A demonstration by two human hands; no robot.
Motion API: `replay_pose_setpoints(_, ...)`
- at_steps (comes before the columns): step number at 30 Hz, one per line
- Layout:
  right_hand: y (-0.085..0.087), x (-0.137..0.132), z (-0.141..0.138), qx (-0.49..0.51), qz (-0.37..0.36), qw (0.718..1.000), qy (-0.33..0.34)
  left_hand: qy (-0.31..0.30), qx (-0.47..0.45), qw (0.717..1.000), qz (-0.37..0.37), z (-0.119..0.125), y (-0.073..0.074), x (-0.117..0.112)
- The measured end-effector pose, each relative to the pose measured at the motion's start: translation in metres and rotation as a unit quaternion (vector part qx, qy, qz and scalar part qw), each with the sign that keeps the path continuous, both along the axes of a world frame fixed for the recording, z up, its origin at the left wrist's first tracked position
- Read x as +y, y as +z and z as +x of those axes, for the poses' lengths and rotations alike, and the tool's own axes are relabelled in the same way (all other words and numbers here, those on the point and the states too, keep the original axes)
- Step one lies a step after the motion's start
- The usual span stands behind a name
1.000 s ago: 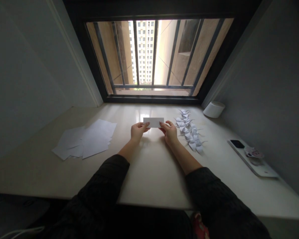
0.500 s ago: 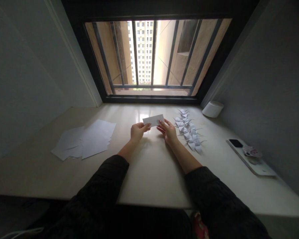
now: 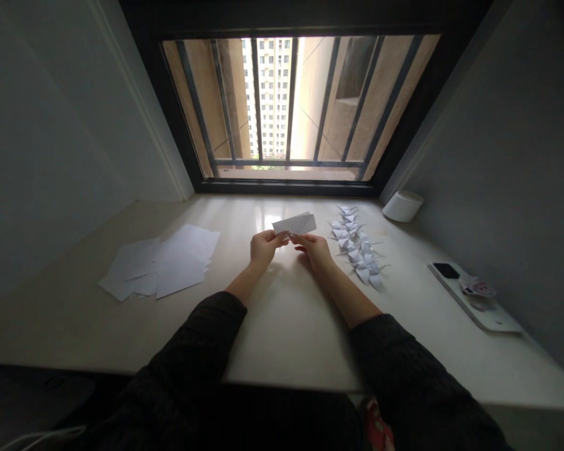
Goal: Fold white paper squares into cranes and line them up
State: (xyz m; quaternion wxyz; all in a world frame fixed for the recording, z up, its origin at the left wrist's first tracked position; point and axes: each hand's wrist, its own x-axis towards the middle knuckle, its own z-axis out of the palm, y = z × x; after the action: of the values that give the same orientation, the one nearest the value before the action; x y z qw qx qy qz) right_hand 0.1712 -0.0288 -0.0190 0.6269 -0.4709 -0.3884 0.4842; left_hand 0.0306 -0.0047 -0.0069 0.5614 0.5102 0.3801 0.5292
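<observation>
A white paper strip [image 3: 294, 224] is pinched at its near edge between the fingertips of the left hand [image 3: 263, 247] and the right hand [image 3: 316, 250]. Folded paper cranes [image 3: 356, 250] are lined up right of the right hand; loose paper sheets [image 3: 178, 263] are laid left of the left hand.

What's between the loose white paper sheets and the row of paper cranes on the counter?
In the head view, the person's left hand and right hand are between them, holding a white paper strip above the pale countertop.
</observation>
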Motion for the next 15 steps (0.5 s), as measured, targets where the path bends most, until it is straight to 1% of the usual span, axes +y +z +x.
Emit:
replay_pose_setpoints(7,0.003,-0.002,0.008,-0.005,-0.007,1.000,-0.009,-0.031,0.002,0.999,-0.027,-0.003,-0.002,0.005)
replay_pose_setpoints(12,0.004,-0.001,0.016,-0.001,-0.013,0.999,-0.048,-0.024,0.005,0.999,-0.045,-0.006,-0.002,0.007)
replay_pose_setpoints(15,0.002,0.002,0.019,-0.008,-0.012,0.998,-0.059,-0.026,0.009,0.999,-0.046,-0.007,-0.003,0.009)
